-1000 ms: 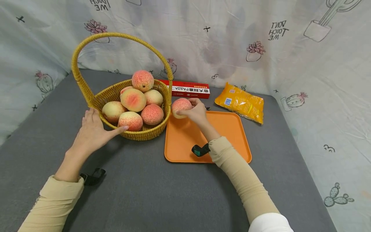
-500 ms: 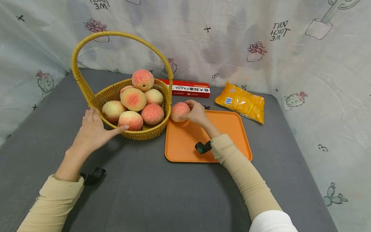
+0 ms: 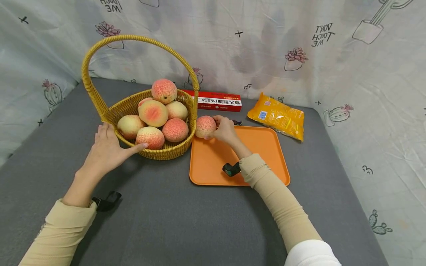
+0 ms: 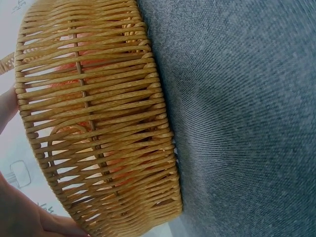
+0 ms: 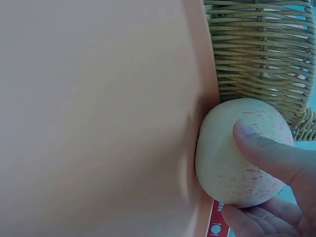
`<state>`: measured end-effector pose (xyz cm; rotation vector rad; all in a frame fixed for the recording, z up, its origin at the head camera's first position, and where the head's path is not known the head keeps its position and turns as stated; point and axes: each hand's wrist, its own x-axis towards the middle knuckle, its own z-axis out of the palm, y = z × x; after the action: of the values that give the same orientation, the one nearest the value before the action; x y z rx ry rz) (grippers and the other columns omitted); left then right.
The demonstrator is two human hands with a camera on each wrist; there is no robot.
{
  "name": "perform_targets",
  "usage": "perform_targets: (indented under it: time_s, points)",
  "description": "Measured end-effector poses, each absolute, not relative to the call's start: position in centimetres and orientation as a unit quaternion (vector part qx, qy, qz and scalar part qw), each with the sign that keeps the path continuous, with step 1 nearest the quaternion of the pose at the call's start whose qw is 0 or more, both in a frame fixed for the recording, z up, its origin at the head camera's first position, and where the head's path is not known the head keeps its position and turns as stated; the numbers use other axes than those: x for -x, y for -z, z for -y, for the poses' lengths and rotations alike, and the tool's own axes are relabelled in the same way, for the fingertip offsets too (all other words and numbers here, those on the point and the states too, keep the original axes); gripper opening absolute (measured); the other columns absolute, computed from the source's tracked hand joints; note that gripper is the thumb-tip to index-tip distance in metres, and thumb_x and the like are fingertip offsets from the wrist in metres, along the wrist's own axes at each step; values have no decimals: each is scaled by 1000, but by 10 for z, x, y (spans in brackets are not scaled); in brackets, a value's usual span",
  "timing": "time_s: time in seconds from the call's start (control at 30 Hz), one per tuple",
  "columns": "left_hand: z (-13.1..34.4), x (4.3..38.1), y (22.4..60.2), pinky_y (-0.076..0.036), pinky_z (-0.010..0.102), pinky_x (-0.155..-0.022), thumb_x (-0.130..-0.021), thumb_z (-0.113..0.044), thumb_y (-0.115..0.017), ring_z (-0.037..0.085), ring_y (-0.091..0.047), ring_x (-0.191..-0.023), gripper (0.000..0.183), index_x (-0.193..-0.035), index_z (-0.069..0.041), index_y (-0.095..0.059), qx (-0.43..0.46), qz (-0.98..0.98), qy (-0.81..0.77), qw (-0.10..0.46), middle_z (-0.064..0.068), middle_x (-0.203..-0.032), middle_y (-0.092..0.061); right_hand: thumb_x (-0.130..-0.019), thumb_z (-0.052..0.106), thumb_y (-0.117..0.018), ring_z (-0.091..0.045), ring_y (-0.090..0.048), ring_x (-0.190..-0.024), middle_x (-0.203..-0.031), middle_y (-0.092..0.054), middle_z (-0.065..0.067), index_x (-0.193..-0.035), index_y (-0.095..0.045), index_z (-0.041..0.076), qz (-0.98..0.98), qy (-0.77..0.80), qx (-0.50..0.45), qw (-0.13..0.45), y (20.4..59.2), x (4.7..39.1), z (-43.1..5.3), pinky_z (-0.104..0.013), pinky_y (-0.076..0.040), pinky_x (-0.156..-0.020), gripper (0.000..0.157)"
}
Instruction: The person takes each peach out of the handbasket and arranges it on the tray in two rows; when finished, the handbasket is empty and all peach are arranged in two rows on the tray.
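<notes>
My right hand [image 3: 225, 130] holds a pink-and-cream peach [image 3: 205, 126] at the far left corner of the orange tray [image 3: 213, 168], right beside the basket. The right wrist view shows the thumb pressed on the side of the peach [image 5: 242, 153] and the other fingers curled beneath it. A yellow woven basket [image 3: 166, 153] with a tall handle stands to the left, filled with several peaches [image 3: 153, 113]. My left hand [image 3: 108, 149] rests on the basket's near left rim, fingers straight and thumb spread along the front. Its fingers touch the wicker wall [image 4: 98, 113] in the left wrist view.
Behind the basket and tray lies a red pasta box [image 3: 219, 101], partly hidden by the basket. A yellow plastic packet [image 3: 277, 117] lies at the back right. A small dark object [image 3: 237, 122] shows past the tray's far edge. A patterned curtain [image 3: 253, 48] hangs behind the grey table [image 3: 149, 221].
The right hand has brought its peach slightly lower and left, closer to the basket side at the tray's corner. The left hand has stayed on the basket rim.
</notes>
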<state>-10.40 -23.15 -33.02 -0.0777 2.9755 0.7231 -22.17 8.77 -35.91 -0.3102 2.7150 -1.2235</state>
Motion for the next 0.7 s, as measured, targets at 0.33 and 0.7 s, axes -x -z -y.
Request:
perform_targets:
  time_s: [0.33, 0.7]
  points:
    - [231, 104, 329, -11, 70, -107, -85, -69, -56, 60, 8, -136, 126, -143, 22, 9, 28, -971, -233, 46, 44, -148, 13, -72, 15, -88, -30, -55, -123, -138, -54, -17, -141, -48, -2, -906, 405, 119, 36, 346, 217, -89, -37, -44, -102, 82]
    - [231, 104, 329, -12, 70, -106, -85, -69, -56, 60, 7, -136, 126, -143, 23, 8, 32, -971, -233, 46, 44, -148, 13, -72, 13, -88, -28, -53, -126, -138, -55, -16, -139, -52, 1, -860, 484, 156, 32, 309, 195, -69, -30, -45, -100, 78]
